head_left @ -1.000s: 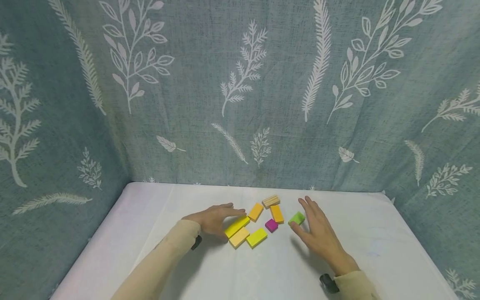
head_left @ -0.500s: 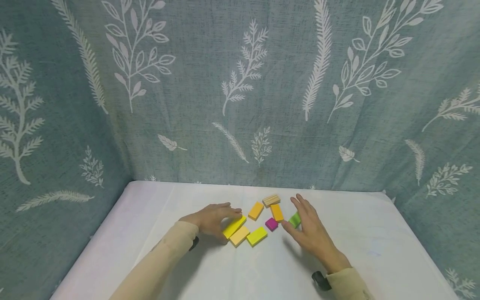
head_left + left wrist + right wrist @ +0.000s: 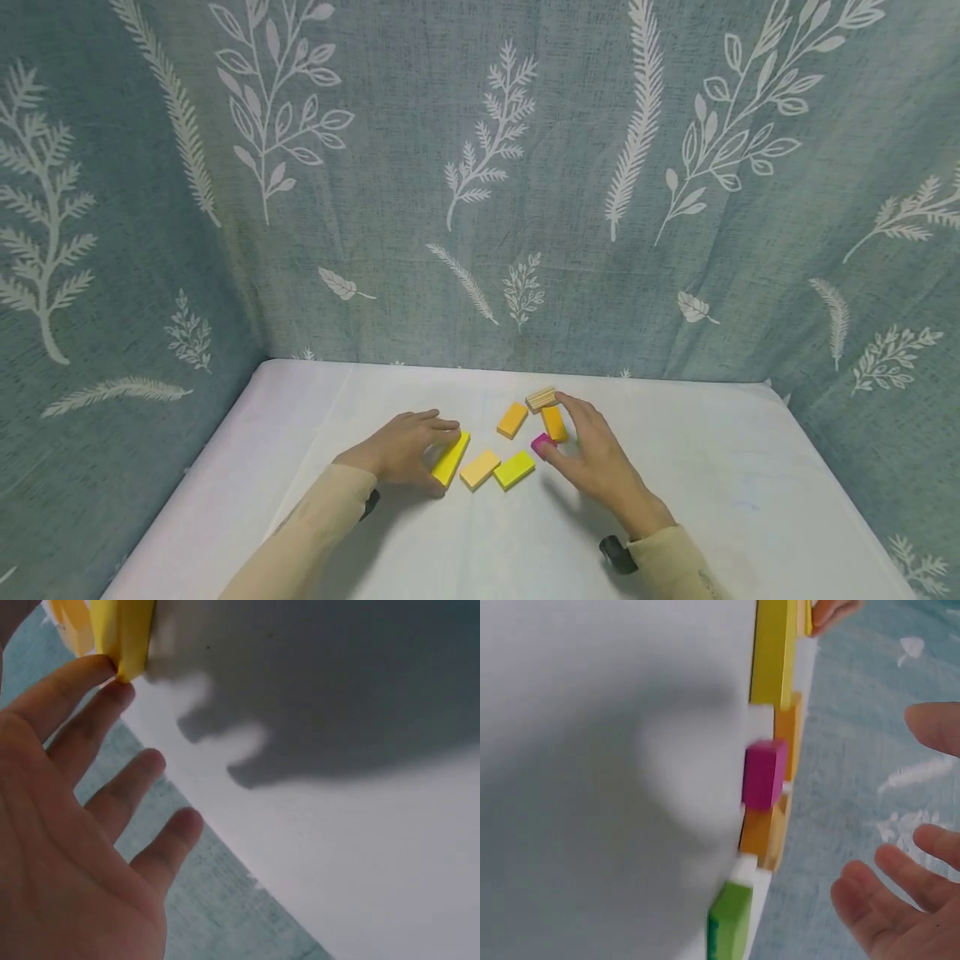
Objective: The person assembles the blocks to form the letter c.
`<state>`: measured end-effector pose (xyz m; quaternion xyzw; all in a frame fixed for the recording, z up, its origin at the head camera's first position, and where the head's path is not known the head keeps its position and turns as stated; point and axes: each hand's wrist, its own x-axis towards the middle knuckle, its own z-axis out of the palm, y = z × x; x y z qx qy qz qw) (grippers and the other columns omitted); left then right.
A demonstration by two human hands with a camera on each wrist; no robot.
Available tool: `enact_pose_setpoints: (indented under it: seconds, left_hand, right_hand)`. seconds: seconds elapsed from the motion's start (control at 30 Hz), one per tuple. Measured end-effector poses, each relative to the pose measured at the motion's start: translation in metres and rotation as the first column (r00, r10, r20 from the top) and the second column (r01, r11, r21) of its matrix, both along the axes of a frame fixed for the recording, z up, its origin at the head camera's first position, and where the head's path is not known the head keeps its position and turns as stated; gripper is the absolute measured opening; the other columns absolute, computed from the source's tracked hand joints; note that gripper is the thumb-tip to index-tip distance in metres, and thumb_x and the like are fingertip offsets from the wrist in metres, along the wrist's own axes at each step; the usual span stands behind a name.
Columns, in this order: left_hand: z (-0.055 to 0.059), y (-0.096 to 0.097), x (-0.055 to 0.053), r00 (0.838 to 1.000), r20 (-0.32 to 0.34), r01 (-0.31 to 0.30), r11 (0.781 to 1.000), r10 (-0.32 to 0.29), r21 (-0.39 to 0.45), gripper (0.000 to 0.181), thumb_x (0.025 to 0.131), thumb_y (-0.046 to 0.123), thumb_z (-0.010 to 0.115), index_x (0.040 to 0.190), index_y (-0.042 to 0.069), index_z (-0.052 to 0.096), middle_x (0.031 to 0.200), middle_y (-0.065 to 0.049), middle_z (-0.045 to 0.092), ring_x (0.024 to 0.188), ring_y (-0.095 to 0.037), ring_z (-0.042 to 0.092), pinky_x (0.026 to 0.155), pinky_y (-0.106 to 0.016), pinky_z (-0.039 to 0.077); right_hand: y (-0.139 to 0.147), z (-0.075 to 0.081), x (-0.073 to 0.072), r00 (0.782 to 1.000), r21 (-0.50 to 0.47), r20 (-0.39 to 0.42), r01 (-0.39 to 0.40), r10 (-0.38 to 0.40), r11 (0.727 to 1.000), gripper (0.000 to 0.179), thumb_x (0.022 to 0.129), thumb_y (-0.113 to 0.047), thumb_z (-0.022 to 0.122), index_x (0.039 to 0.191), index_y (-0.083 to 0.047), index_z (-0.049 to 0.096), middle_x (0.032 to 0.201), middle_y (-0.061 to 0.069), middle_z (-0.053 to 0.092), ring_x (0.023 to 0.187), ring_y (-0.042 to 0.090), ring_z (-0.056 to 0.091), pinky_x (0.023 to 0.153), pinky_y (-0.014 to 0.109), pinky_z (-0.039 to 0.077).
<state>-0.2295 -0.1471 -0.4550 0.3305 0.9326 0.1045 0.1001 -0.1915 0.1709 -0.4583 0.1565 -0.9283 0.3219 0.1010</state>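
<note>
My left hand (image 3: 401, 450) pinches a long yellow block (image 3: 452, 460) by its ends, thumb nearer me. In the left wrist view two fingertips touch one end of that block (image 3: 126, 634), and the other fingers spread free. Fingers apart, my right hand (image 3: 600, 471) hovers over the right part of the block group, holding nothing. Its thumb overlaps a small magenta block (image 3: 538, 444) in the head view, but the right wrist view shows the hand (image 3: 900, 900) away from the blocks. A green block (image 3: 731, 919) is almost wholly hidden behind that hand in the head view.
On the white tabletop (image 3: 420, 550) lie a pale orange block (image 3: 480, 470), a lime-yellow block (image 3: 514, 471), an orange block (image 3: 512, 420), another orange block (image 3: 554, 423) and a ridged wooden piece (image 3: 542, 400). Patterned green cloth (image 3: 480, 208) hangs behind.
My left hand has drawn the yellow block leftward, apart from the pale orange one, and turned it steeper. The right hand has moved left, from the green block to above the magenta one.
</note>
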Motion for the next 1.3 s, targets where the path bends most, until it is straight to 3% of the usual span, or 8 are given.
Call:
enact_pose_setpoints:
  seconds: [0.2,0.43,0.57,0.87,1.03,1.3]
  left_hand:
    - [-0.004,-0.008,0.012,0.998,-0.030,-0.059,0.998,0.060,0.025,0.080,0.073,0.048,0.089,0.140,0.015,0.062,0.149,-0.002,0.054,0.143,-0.038,0.040,0.117,-0.055,0.033]
    - [-0.009,-0.019,0.022,0.995,-0.064,-0.075,0.995,0.080,0.071,0.081,0.071,0.049,0.090,0.138,0.012,0.063,0.146,-0.006,0.056,0.140,-0.043,0.043,0.114,-0.060,0.036]
    - [-0.010,-0.024,0.031,0.993,-0.057,-0.100,0.990,0.106,0.097,0.082,0.071,0.049,0.090,0.138,0.011,0.063,0.146,-0.007,0.057,0.139,-0.045,0.043,0.113,-0.062,0.036]
    - [-0.013,-0.028,0.045,0.989,-0.055,-0.126,0.983,0.134,0.131,0.083,0.072,0.050,0.089,0.140,0.011,0.062,0.148,-0.007,0.055,0.140,-0.043,0.042,0.114,-0.063,0.035]
    - [-0.015,-0.026,0.053,0.988,-0.052,-0.135,0.981,0.143,0.143,0.084,0.072,0.052,0.088,0.140,0.012,0.061,0.147,-0.006,0.056,0.140,-0.042,0.043,0.114,-0.063,0.035]
    - [-0.018,-0.026,0.071,0.985,-0.039,-0.165,0.978,0.171,0.124,0.089,0.074,0.061,0.083,0.145,0.013,0.057,0.149,-0.004,0.053,0.141,-0.039,0.042,0.115,-0.061,0.034]
  right_hand:
    - [-0.026,-0.004,0.001,0.997,0.047,0.042,-0.067,0.065,0.997,0.071,0.088,-0.031,0.081,0.148,-0.010,0.050,0.143,0.011,0.055,0.133,0.030,0.051,0.111,0.051,0.044]
    - [-0.051,-0.008,-0.001,0.984,0.103,0.086,-0.167,0.159,0.980,0.061,0.089,-0.035,0.079,0.141,-0.010,0.057,0.136,0.007,0.060,0.120,0.026,0.059,0.099,0.043,0.053]
    - [-0.065,-0.007,-0.002,0.978,0.127,0.097,-0.194,0.182,0.973,0.059,0.089,-0.036,0.079,0.138,-0.009,0.060,0.134,0.007,0.062,0.121,0.026,0.059,0.100,0.043,0.053]
    - [-0.088,-0.011,-0.003,0.971,0.237,0.165,-0.209,0.173,0.949,0.065,0.084,-0.043,0.083,0.136,-0.011,0.061,0.131,0.009,0.062,0.120,0.025,0.058,0.103,0.043,0.053]
    - [-0.092,-0.012,-0.002,0.971,0.273,0.189,-0.197,0.148,0.942,0.060,0.084,-0.042,0.083,0.132,-0.013,0.065,0.129,0.008,0.063,0.119,0.025,0.059,0.103,0.043,0.053]
    - [-0.095,-0.012,-0.002,0.974,0.321,0.175,-0.197,0.147,0.926,0.054,0.083,-0.044,0.083,0.123,-0.010,0.071,0.123,0.007,0.067,0.118,0.025,0.060,0.103,0.042,0.052]
